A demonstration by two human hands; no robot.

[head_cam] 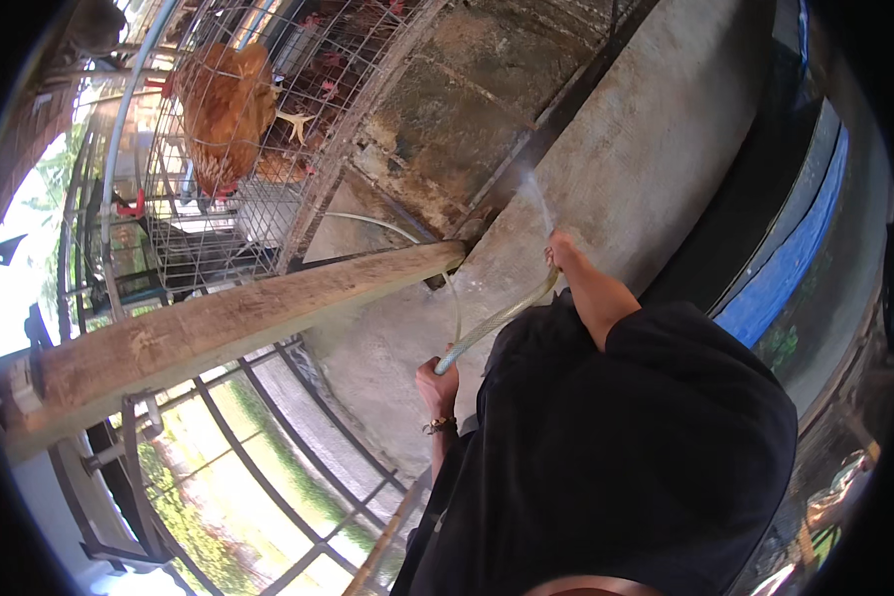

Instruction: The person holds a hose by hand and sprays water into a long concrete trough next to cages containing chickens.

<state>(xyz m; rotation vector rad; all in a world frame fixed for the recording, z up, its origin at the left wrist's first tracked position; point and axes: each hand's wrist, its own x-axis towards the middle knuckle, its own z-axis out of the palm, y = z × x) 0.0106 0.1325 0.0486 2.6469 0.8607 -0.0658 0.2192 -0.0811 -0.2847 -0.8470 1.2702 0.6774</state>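
My right hand (560,249) grips the outlet end of a braided, translucent garden hose (501,316). From that end a jet of water (538,195) sprays away from me, onto the edge where the concrete floor (633,141) meets a dark gutter (525,156). Lower down and to the left, my left hand (437,389) is closed around another length of the same hose, which sags a little between the two hands. A bracelet circles the left wrist. Beyond the gutter lies a stained, wet-looking slab (447,127).
Wire cages (194,223) at upper left hold several brown hens (223,112). A thick wooden post (246,313) rises at left, beside a thin pale hose (458,305). Metal window bars (268,477) stand at lower left. A blue-edged low structure (790,257) runs along the right.
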